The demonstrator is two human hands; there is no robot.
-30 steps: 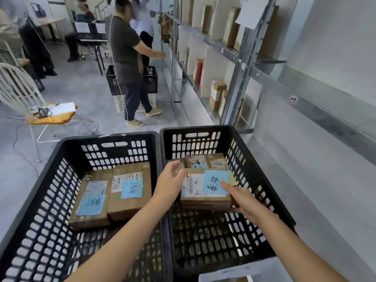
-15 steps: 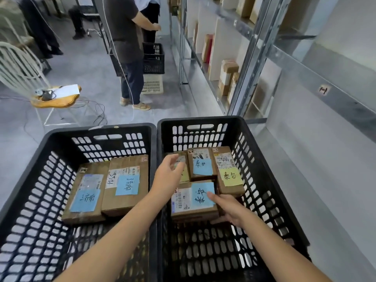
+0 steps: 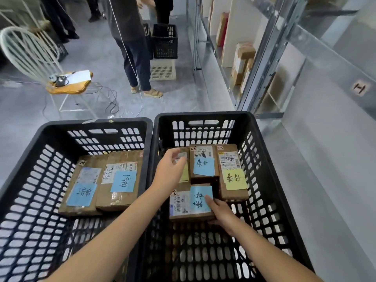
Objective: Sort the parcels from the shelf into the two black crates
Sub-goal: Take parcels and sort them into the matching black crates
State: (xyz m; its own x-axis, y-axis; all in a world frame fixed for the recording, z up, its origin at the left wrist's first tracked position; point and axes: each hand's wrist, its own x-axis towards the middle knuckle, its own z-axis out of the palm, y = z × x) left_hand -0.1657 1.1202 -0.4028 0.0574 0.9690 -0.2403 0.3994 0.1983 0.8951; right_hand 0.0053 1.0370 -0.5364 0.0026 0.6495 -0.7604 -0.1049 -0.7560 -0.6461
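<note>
Head view: the right hand (image 3: 221,214) grips the near right corner of a flat brown cardboard parcel with a blue handwritten note (image 3: 189,206), thumb on the note, low inside the right black slotted plastic crate (image 3: 203,116), just before three smaller brown parcels (image 3: 204,159). The left hand (image 3: 169,173) hangs loose-fingered over the leftmost, seemingly holding nothing. The left black crate (image 3: 91,124) holds two flat parcels (image 3: 122,180)

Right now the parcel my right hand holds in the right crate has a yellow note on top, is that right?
Not quite. In the head view, the note on the front parcel that your right hand holds is blue, not yellow. The yellow note is on the back right parcel. The front parcel is in the right crate, as you say.
</note>
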